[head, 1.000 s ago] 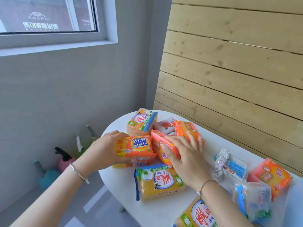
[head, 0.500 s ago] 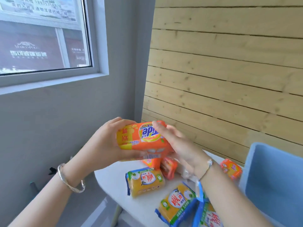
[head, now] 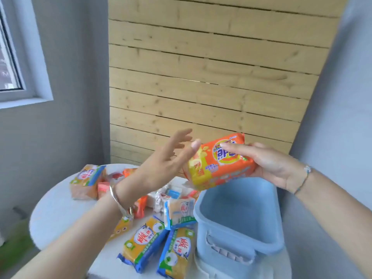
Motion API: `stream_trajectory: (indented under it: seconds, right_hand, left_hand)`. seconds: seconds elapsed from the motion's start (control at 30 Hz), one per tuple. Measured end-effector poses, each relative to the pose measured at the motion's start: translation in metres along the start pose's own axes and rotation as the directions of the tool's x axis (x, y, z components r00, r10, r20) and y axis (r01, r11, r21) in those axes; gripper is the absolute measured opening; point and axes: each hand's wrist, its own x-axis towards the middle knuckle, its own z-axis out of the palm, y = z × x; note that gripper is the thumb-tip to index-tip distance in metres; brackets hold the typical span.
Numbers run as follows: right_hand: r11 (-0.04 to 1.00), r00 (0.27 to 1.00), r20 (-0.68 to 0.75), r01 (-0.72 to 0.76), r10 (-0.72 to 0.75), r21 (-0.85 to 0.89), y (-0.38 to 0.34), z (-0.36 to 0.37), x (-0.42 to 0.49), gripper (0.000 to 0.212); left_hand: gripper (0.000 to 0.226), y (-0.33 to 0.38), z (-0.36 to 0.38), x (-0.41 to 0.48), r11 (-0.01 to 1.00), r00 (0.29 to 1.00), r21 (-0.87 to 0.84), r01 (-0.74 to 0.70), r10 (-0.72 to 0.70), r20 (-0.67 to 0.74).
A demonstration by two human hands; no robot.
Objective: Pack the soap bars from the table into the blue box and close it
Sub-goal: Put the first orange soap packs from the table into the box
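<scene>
Your right hand (head: pixel 275 166) grips the orange soap bar (head: pixel 220 161) above the open blue box (head: pixel 239 220). Your left hand (head: pixel 161 168) is open beside it, fingers spread. More soap bars (head: pixel 159 240) lie on the tabletop (head: pixel 58 208).

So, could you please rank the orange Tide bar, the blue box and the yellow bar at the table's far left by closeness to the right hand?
1. Orange Tide bar, held in the right hand.
2. Blue box, just below it.
3. Far-left yellow bar, across the table.
</scene>
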Motion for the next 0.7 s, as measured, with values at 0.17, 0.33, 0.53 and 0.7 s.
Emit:
stream_trajectory:
  seconds: [0.17,0.33,0.53,0.7]
  right_hand:
    - [0.994,0.998,0.042,-0.046,0.05,-0.098,0.032,-0.061,0.021,0.068]
    - [0.967,0.989,0.023,-0.139,0.147,-0.213,0.076,-0.072,0.058,0.064]
    - [0.916,0.947,0.107,-0.257,0.302,-0.307,0.12,-0.054,0.112,0.042]
    - [0.864,0.86,0.246,-0.344,0.447,-0.367,0.134,-0.04,0.144,0.046]
  left_hand:
    - [0.074,-0.058,0.058,0.029,0.924,0.937,-0.175,0.339,-0.314,0.155]
    - [0.06,-0.089,0.111,0.04,0.817,0.829,-0.181,0.548,-0.502,0.245]
    - [0.038,-0.102,0.119,0.038,0.715,0.789,-0.335,0.614,-0.546,0.281]
    - [0.037,-0.101,0.127,0.022,0.693,0.762,-0.318,0.647,-0.601,0.24]
